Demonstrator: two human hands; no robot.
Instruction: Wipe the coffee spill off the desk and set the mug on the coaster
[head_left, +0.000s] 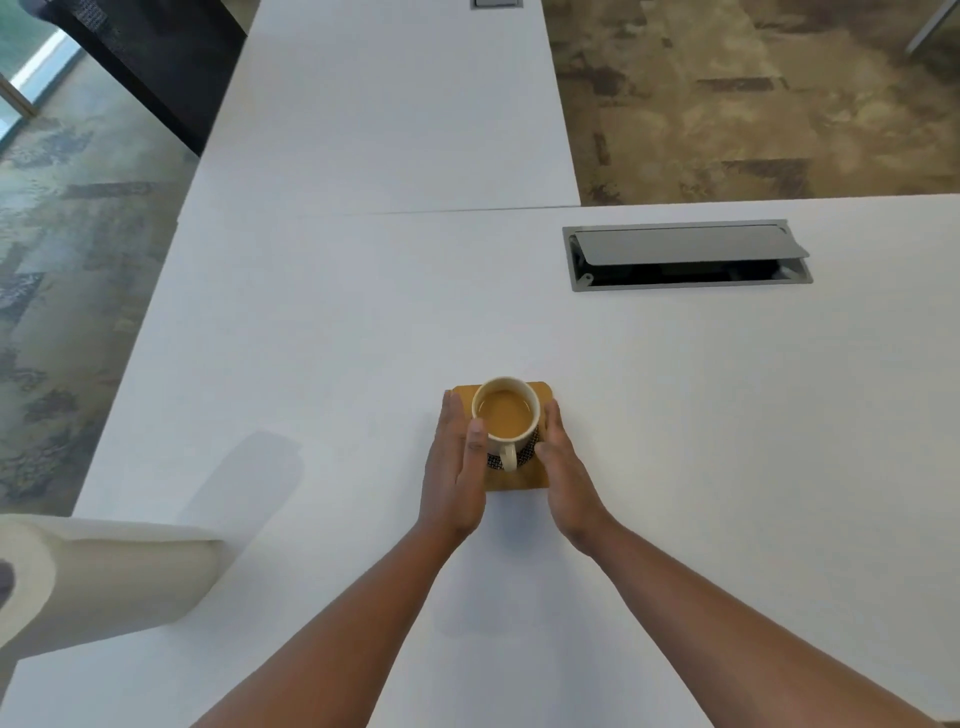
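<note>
Desk: we see a white desk (322, 322) over patterned carpet (727, 104), a cable hatch (688, 254) toward its far right edge.
Mug: the mug (506, 421), holding light coffee, stands on the coaster (519, 480), middle of the desk, handle toward us.
Left hand: our left hand (454, 467) lies flat-fingered beside the mug, thumb touching its rim.
Right hand: our right hand (563, 462) is straight-fingered against the other side.
Paper towels: a roll (104, 577) lies at the near left edge.
</note>
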